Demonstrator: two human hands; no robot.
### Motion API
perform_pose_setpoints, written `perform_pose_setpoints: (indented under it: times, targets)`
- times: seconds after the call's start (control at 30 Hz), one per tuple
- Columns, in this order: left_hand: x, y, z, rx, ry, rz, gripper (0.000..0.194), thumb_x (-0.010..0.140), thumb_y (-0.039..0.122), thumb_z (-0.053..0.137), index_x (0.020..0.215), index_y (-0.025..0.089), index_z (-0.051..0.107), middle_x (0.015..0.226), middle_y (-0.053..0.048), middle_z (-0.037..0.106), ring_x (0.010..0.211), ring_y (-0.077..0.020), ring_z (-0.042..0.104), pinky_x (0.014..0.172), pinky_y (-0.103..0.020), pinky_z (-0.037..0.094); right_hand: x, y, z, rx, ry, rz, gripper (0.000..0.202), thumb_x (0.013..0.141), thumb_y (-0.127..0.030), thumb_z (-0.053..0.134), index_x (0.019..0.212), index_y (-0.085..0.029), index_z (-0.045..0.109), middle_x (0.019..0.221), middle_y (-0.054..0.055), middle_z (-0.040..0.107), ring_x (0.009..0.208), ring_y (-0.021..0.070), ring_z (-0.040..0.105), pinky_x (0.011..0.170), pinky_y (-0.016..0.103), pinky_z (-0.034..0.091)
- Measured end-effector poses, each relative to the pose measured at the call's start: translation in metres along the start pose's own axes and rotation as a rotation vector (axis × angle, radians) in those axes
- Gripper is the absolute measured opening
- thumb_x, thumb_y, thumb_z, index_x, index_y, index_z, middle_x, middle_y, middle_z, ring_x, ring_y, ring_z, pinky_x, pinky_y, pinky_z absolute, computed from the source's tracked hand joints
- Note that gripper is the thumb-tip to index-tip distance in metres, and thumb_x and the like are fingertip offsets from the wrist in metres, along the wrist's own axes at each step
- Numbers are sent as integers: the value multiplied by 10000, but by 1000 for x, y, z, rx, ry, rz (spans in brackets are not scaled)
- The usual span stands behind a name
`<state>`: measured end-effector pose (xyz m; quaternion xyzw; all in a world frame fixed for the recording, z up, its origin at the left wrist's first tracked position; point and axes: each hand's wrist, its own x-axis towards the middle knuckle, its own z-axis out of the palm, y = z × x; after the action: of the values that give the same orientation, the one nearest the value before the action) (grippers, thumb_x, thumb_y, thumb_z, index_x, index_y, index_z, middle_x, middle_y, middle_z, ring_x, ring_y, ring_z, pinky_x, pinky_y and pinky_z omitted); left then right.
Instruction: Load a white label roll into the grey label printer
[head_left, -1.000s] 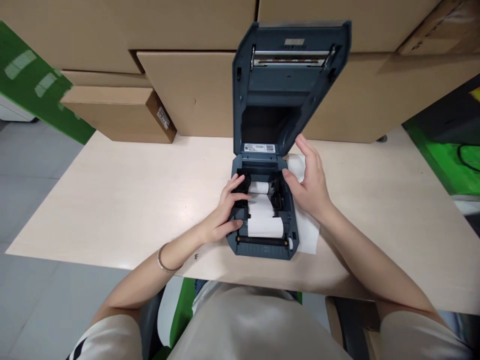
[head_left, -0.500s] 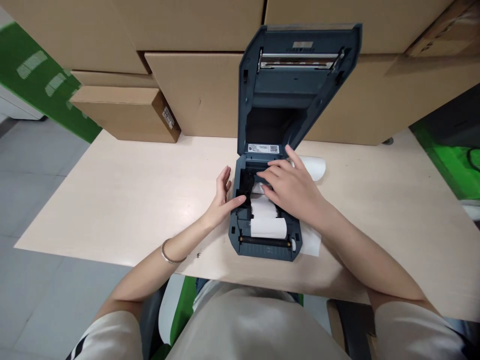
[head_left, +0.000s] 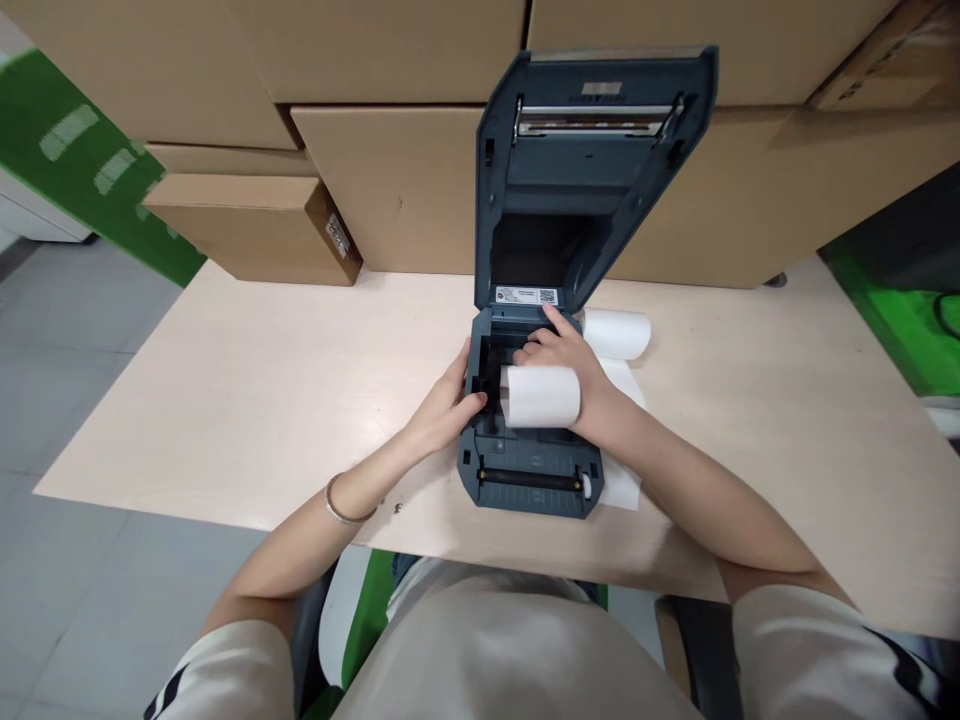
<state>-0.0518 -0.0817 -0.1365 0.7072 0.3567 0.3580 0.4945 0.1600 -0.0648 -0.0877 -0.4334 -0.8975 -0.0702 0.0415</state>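
Note:
A dark blue-grey label printer (head_left: 536,498) stands on the table with its lid (head_left: 566,175) tilted up. My left hand (head_left: 446,405) rests against the printer's left side, thumb over its inner edge and fingers along the outside. Over the printer's cavity is a curled white paper roll (head_left: 541,397), its loose end bowed toward me. My right hand (head_left: 574,365) is behind this paper with its fingers curled round it, partly hidden. The black roller at the printer's front is uncovered. A second white roll (head_left: 618,334) lies behind my right hand.
Large cardboard boxes (head_left: 397,190) line the table's back edge. A smaller flat box (head_left: 247,225) sits at the back left. White paper (head_left: 621,484) lies on the table (head_left: 262,400) to the printer's right. A chair's armrest (head_left: 709,650) is below the table's front edge.
The paper's loose end has lifted away from the front roller and curls over the cavity. My right hand has moved down and closed behind it. My left fingers have settled against the printer's side.

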Motion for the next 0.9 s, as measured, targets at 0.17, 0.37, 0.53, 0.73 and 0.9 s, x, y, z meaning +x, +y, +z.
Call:
perform_pose_setpoints:
  times: [0.17, 0.37, 0.53, 0.73, 0.9]
  targets:
    - [-3, -3, -1, 72, 7, 20, 806, 865, 194, 495, 1633, 216, 252, 1707, -83, 307, 1585, -330, 280, 1319, -570, 194, -16, -8, -32, -95, 138, 22, 302, 926, -112, 427, 820, -228, 686, 738, 39, 641, 845, 228, 649, 1280, 524, 333]
    - [-3, -6, 0, 74, 10, 92, 725, 967, 377, 495, 1634, 222, 255, 1717, -89, 278, 1598, -334, 247, 1328, -562, 184, -72, 29, -73, -125, 408, 140, 240, 939, -307, 498, 1036, -190, 683, 914, 76, 712, 946, 263, 674, 1275, 558, 290]
    - [-2, 1, 2, 69, 3, 91, 719, 980, 366, 462, 1642, 214, 225, 1723, -84, 261, 1605, -324, 232, 1336, -542, 180, -117, 101, -46, -80, 105, 395, 290, 929, -431, 444, 949, -223, 645, 895, 116, 702, 894, 318, 682, 1253, 621, 239]
    - [-3, 0, 1, 110, -2, 59, 781, 894, 229, 449, 1642, 197, 227, 1732, -74, 235, 1611, -312, 214, 1341, -543, 148, -138, 142, 9, 16, -184, 566, 192, 798, -348, 542, 906, -220, 634, 905, 121, 692, 962, 375, 660, 1219, 671, 210]
    - [-3, -2, 1, 88, -1, 59, 796, 882, 214, 457, 1643, 232, 224, 1735, -46, 232, 1612, -308, 204, 1342, -546, 134, -142, 147, 31, 63, -134, 530, 227, 811, -334, 549, 963, -214, 667, 960, 129, 704, 976, 354, 648, 1198, 674, 211]
